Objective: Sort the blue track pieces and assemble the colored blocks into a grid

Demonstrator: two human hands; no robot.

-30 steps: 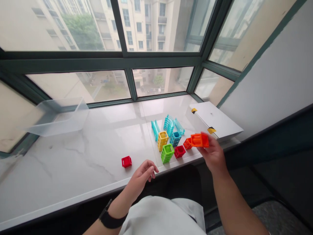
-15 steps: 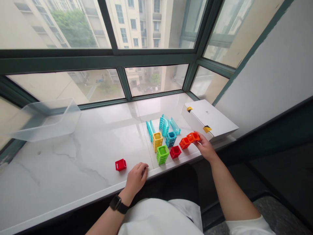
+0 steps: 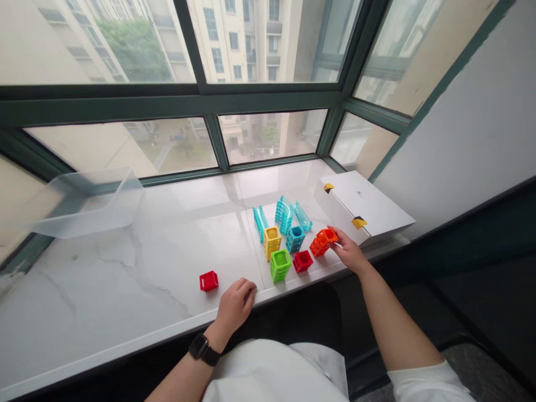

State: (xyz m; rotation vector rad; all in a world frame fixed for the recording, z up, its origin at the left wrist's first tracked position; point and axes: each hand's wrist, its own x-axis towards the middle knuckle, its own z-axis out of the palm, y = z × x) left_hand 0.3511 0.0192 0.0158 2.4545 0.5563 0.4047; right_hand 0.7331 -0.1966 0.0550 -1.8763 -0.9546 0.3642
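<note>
My right hand (image 3: 348,251) grips an orange slotted block (image 3: 327,236) that stands on the white marble sill (image 3: 138,273), beside a second orange block (image 3: 317,247). My left hand (image 3: 235,304), with a black watch on the wrist, rests with curled fingers on the sill's front edge and holds nothing. A lone red cube (image 3: 208,281) lies just left of it. Clustered between the hands are a green block (image 3: 280,264), a red block (image 3: 302,261), a yellow block (image 3: 272,241), a blue block (image 3: 295,238) and several teal track pieces (image 3: 285,215).
A white flat box (image 3: 368,206) lies at the sill's right end, close behind my right hand. A clear plastic tub (image 3: 90,204) stands at the back left. Window frames run along the back, and a grey wall closes off the right.
My right hand has lowered the orange block from the air onto the sill next to the other orange block. My left hand has curled and settled on the front edge.
</note>
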